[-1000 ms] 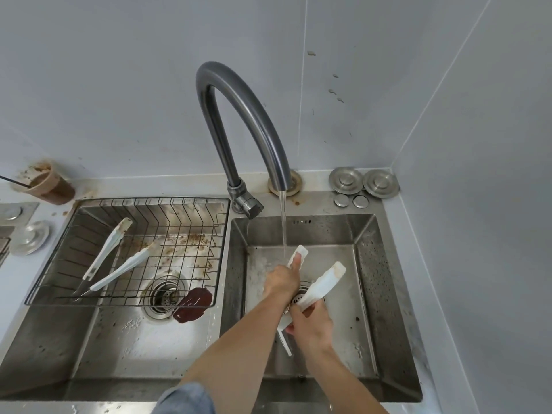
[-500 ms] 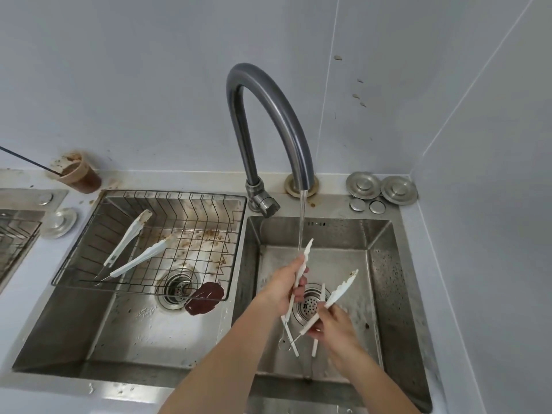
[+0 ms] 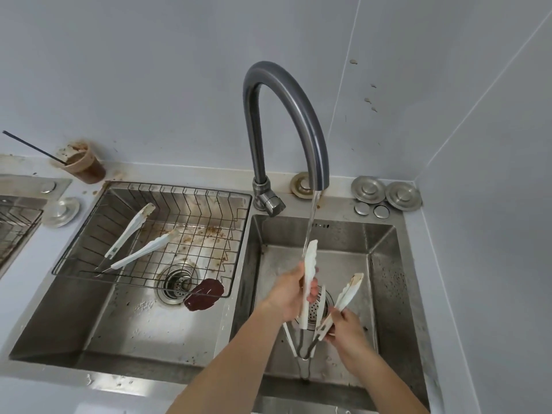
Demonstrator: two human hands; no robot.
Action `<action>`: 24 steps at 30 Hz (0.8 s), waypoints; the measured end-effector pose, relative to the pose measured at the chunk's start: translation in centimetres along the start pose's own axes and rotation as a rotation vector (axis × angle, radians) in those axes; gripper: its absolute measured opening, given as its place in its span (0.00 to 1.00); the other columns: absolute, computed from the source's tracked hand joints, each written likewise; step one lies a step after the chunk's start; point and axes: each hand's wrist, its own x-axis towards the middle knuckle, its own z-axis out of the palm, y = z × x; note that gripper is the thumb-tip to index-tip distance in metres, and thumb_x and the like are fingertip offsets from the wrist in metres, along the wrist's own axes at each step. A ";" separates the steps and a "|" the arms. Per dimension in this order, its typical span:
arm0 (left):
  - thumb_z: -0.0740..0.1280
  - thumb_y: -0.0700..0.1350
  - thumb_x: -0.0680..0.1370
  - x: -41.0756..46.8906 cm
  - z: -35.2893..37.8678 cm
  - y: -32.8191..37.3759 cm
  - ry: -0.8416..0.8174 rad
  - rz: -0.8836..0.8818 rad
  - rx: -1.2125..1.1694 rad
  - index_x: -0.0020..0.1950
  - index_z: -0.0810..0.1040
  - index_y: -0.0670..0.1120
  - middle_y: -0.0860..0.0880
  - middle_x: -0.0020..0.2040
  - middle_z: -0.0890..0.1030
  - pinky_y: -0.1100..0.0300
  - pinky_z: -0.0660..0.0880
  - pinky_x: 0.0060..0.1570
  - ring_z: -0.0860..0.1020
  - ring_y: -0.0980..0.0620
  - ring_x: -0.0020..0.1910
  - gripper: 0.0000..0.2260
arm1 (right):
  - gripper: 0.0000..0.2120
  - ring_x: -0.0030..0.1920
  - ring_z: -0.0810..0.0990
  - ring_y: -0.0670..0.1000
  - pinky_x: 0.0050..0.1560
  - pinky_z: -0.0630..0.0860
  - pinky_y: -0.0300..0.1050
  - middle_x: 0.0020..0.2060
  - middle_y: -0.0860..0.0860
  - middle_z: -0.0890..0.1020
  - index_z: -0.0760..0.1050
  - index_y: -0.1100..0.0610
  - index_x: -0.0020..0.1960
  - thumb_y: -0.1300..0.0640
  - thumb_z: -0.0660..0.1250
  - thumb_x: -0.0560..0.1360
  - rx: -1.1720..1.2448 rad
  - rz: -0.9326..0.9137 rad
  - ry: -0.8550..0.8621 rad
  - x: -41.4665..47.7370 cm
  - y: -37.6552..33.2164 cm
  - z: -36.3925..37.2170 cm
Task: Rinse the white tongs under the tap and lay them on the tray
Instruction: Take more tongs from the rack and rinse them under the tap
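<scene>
- Rinsing step in hand, by the look of it: holds the white tongs (image 3: 309, 264) right below the spout of the tap (image 3: 286, 115), over the right basin (image 3: 385, 264), with the water stream (image 3: 310, 222) striking the upper tip of one arm.
- Grips that arm with the left hand (image 3: 288, 294), fingers (image 3: 312, 289) curled round it. Pinches the other arm low down, near the metal spring loop, with the right hand (image 3: 343, 324), fingers closed on it.
- Keeps the tongs splayed in a V, tips up toward the tap and hinge down: flat white plastic arms with scalloped edges, wet and likely slippery, with brownish soil on the tip right of the stream.
- Shows one more thin white strip between the arms; cannot tell whether it belongs to this pair.
- Calls next, probably, for bringing the soiled tip under the stream, then carrying the tongs left of the tap to the tray (image 3: 176, 186).
- Left of the tap: a tray of thin dark wire rods across the left basin, holding a second pair of tongs (image 3: 146, 250), with brown crumbs beneath and a dark red-brown patch (image 3: 204, 298) at its near corner.
- Wants a flat lay across the rods, lest a slick arm slip through the wide gaps.
- Far left of the tap, on the surface: a plastic cup (image 3: 85, 162) of brown drink with a dark straw.
- Right of the tap: round brushed-metal plugs (image 3: 385, 194).
</scene>
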 end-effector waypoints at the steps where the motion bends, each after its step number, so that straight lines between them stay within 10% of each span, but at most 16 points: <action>1: 0.55 0.49 0.83 -0.2 -0.2 -0.2 -0.062 0.037 -0.052 0.52 0.74 0.40 0.48 0.32 0.75 0.63 0.69 0.24 0.71 0.53 0.26 0.14 | 0.14 0.51 0.80 0.59 0.47 0.79 0.52 0.51 0.62 0.80 0.71 0.64 0.61 0.59 0.53 0.82 -0.009 -0.001 0.011 0.0 -0.1 -0.1; 7: 0.66 0.55 0.76 -0.8 0.5 0.6 -0.124 0.009 -0.033 0.52 0.70 0.47 0.50 0.32 0.73 0.65 0.65 0.22 0.65 0.56 0.23 0.14 | 0.12 0.53 0.79 0.60 0.48 0.78 0.51 0.52 0.61 0.79 0.71 0.62 0.60 0.59 0.52 0.82 -0.009 0.008 0.042 -0.4 0.2 -0.3; 14: 0.60 0.72 0.70 0.4 1.9 1.9 0.193 -0.165 0.187 0.77 0.55 0.47 0.53 0.21 0.61 0.66 0.57 0.17 0.57 0.56 0.17 0.43 | 0.13 0.51 0.80 0.60 0.45 0.80 0.51 0.52 0.63 0.79 0.70 0.65 0.57 0.58 0.52 0.82 -0.054 -0.025 0.110 -1.1 0.7 1.2; 16: 0.56 0.70 0.74 0.7 1.5 1.7 0.214 -0.140 0.138 0.75 0.62 0.46 0.53 0.21 0.62 0.66 0.57 0.17 0.57 0.56 0.17 0.38 | 0.13 0.51 0.79 0.60 0.53 0.79 0.57 0.51 0.62 0.79 0.69 0.64 0.56 0.56 0.51 0.83 -0.111 -0.050 0.137 -1.4 0.6 1.4; 19: 0.53 0.64 0.78 0.8 0.7 0.5 0.242 -0.056 0.071 0.45 0.74 0.45 0.51 0.21 0.66 0.65 0.58 0.17 0.60 0.56 0.16 0.23 | 0.13 0.50 0.79 0.61 0.56 0.76 0.62 0.49 0.62 0.79 0.69 0.63 0.55 0.56 0.51 0.82 -0.209 -0.066 0.170 -1.4 0.7 1.4; 24: 0.54 0.62 0.79 0.6 0.5 -0.8 0.439 0.193 0.326 0.50 0.74 0.45 0.48 0.30 0.74 0.56 0.72 0.25 0.71 0.53 0.24 0.21 | 0.13 0.50 0.80 0.61 0.56 0.76 0.61 0.49 0.62 0.80 0.69 0.63 0.56 0.57 0.50 0.82 -0.303 -0.078 0.179 -1.7 1.0 1.7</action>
